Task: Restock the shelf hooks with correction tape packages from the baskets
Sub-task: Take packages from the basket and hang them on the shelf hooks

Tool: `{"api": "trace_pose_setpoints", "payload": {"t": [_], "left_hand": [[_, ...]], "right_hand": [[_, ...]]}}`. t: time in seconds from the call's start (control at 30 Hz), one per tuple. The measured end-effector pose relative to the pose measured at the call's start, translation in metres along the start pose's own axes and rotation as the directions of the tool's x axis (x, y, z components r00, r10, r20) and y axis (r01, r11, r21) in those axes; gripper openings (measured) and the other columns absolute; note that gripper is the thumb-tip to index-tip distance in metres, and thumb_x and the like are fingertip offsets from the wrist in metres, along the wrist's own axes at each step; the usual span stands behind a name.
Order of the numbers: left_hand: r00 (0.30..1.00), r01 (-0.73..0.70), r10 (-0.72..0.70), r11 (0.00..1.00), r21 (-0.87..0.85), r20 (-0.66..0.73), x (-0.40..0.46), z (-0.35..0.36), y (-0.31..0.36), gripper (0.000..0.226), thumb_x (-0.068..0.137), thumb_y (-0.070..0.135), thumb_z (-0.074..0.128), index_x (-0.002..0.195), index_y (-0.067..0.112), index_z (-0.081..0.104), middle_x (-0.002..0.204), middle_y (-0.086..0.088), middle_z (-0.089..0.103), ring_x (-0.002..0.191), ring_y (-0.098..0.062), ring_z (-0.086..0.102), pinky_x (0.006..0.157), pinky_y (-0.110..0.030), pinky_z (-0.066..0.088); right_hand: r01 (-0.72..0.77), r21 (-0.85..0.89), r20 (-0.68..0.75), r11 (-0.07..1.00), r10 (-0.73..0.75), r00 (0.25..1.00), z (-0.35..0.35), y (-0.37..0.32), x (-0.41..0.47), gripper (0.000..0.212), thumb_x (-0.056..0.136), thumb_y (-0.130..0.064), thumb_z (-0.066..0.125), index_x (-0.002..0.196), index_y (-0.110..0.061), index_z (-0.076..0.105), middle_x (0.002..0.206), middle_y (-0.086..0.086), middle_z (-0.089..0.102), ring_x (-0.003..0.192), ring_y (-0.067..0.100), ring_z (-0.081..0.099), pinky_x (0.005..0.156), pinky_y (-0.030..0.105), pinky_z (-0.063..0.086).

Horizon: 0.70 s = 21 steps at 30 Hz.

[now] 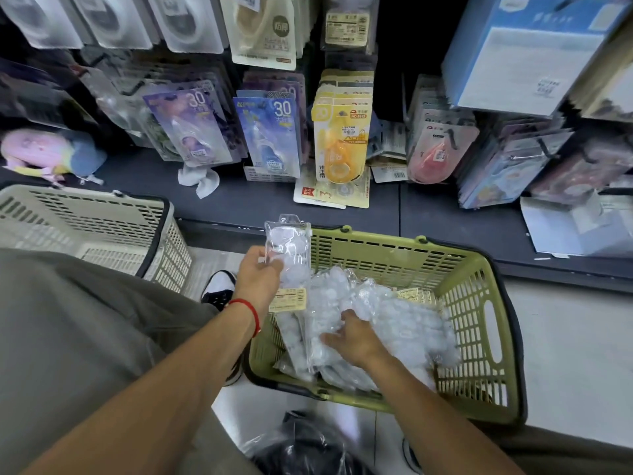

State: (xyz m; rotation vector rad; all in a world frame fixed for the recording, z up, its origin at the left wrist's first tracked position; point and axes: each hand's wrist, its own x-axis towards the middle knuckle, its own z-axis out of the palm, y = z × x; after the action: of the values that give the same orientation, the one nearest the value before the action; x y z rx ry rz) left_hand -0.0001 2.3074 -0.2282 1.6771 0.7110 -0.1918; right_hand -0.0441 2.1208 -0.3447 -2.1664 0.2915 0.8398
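A green basket [479, 289] on the floor holds a heap of clear correction tape packages [404, 323]. My left hand [258, 272] grips a stack of these clear packages [289, 248] upright over the basket's left rim, a yellow label at its lower end. My right hand [352, 332] reaches into the basket, its fingers spread on the heap of packages. Above, shelf hooks carry hanging correction tape packages: purple [191, 128], blue [270, 132], yellow [342, 135] and pink [435, 152].
A cream basket [92, 221] stands at the left on the floor. A dark shelf ledge [246, 200] runs under the hooks, with loose cards and a crumpled tissue on it. A blue box [527, 49] hangs at upper right. A dark plastic bag [308, 443] lies near my feet.
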Motion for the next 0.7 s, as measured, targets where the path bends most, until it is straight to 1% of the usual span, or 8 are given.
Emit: {"api": "trace_pose_setpoints", "payload": {"t": [0.13, 0.3, 0.43, 0.5, 0.53, 0.6, 0.63, 0.7], "left_hand": [[0.999, -0.043, 0.042, 0.999, -0.014, -0.019, 0.005, -0.006, -0.004, 0.014, 0.105, 0.016, 0.058, 0.094, 0.026, 0.057, 0.089, -0.01, 0.071, 0.074, -0.029, 0.068, 0.067, -0.045, 0.059], [0.995, -0.093, 0.089, 0.99, 0.108, 0.04, 0.003, 0.003, -0.009, 0.012, 0.106, 0.019, 0.056, 0.098, 0.026, 0.052, 0.094, -0.013, 0.07, 0.083, -0.033, 0.066, 0.082, -0.051, 0.058], [0.982, 0.032, -0.018, 0.997, -0.07, 0.186, -0.009, 0.019, -0.016, 0.011, 0.11, 0.017, 0.051, 0.103, 0.024, 0.051, 0.113, -0.016, 0.067, 0.09, -0.032, 0.066, 0.084, -0.054, 0.057], [0.957, 0.107, -0.044, 0.973, -0.206, 0.288, -0.016, 0.026, -0.018, 0.003, 0.111, 0.023, 0.052, 0.109, 0.024, 0.05, 0.119, -0.015, 0.064, 0.096, -0.032, 0.063, 0.083, -0.053, 0.053], [0.943, 0.139, -0.047, 0.955, -0.261, 0.331, -0.018, 0.028, -0.019, 0.009, 0.109, 0.031, 0.055, 0.113, 0.025, 0.05, 0.119, -0.013, 0.065, 0.099, -0.032, 0.062, 0.084, -0.052, 0.05], [0.928, 0.17, -0.041, 0.931, -0.322, 0.369, -0.017, 0.026, -0.021, 0.028, 0.102, 0.043, 0.063, 0.12, 0.028, 0.049, 0.119, -0.008, 0.068, 0.099, -0.03, 0.064, 0.082, -0.048, 0.051], [0.935, 0.151, -0.03, 0.935, -0.32, 0.352, -0.015, 0.025, -0.022, 0.034, 0.1, 0.039, 0.067, 0.124, 0.028, 0.047, 0.122, -0.007, 0.07, 0.099, -0.028, 0.067, 0.079, -0.044, 0.054], [0.957, 0.1, -0.016, 0.955, -0.278, 0.288, -0.011, 0.02, -0.026, 0.043, 0.1, 0.015, 0.071, 0.133, 0.025, 0.044, 0.122, -0.009, 0.073, 0.092, -0.026, 0.073, 0.065, -0.039, 0.059]], "right_hand": [[-0.068, 0.27, -0.107, 0.96, 0.1, 0.989, -0.017, 0.01, 0.005, 0.038, 0.094, -0.021, 0.076, 0.123, -0.015, 0.052, 0.113, 0.007, 0.064, 0.089, 0.015, 0.062, 0.062, 0.022, 0.047], [0.028, 0.533, -0.256, 0.845, 0.129, 0.958, -0.074, 0.009, -0.005, 0.026, 0.093, -0.014, 0.075, 0.101, -0.027, 0.054, 0.104, -0.002, 0.065, 0.087, 0.01, 0.06, 0.068, 0.029, 0.044], [0.308, 0.483, -0.373, 0.82, -0.125, 0.919, -0.081, -0.027, -0.025, 0.029, 0.093, -0.013, 0.076, 0.104, -0.029, 0.054, 0.107, -0.009, 0.071, 0.087, 0.003, 0.069, 0.065, 0.017, 0.052], [0.436, 0.453, -0.353, 0.778, -0.293, 0.889, -0.068, -0.043, -0.033, 0.025, 0.094, -0.019, 0.076, 0.105, -0.032, 0.058, 0.112, -0.01, 0.07, 0.094, 0.006, 0.069, 0.073, 0.015, 0.053], [0.477, 0.431, -0.319, 0.766, -0.365, 0.875, -0.06, -0.048, -0.035, 0.019, 0.095, -0.028, 0.075, 0.107, -0.035, 0.063, 0.113, -0.01, 0.069, 0.096, 0.008, 0.069, 0.076, 0.017, 0.055], [0.505, 0.407, -0.241, 0.762, -0.443, 0.863, -0.05, -0.055, -0.04, 0.017, 0.099, -0.043, 0.065, 0.114, -0.042, 0.073, 0.118, -0.015, 0.071, 0.101, 0.008, 0.07, 0.084, 0.019, 0.056], [0.498, 0.442, -0.212, 0.746, -0.453, 0.866, -0.05, -0.055, -0.038, 0.021, 0.102, -0.041, 0.06, 0.115, -0.041, 0.076, 0.123, -0.016, 0.072, 0.108, 0.006, 0.069, 0.09, 0.02, 0.056], [0.43, 0.584, -0.177, 0.688, -0.409, 0.895, -0.055, -0.053, -0.03, 0.028, 0.108, -0.028, 0.053, 0.112, -0.031, 0.081, 0.127, -0.01, 0.074, 0.115, 0.013, 0.069, 0.095, 0.029, 0.058]]}}
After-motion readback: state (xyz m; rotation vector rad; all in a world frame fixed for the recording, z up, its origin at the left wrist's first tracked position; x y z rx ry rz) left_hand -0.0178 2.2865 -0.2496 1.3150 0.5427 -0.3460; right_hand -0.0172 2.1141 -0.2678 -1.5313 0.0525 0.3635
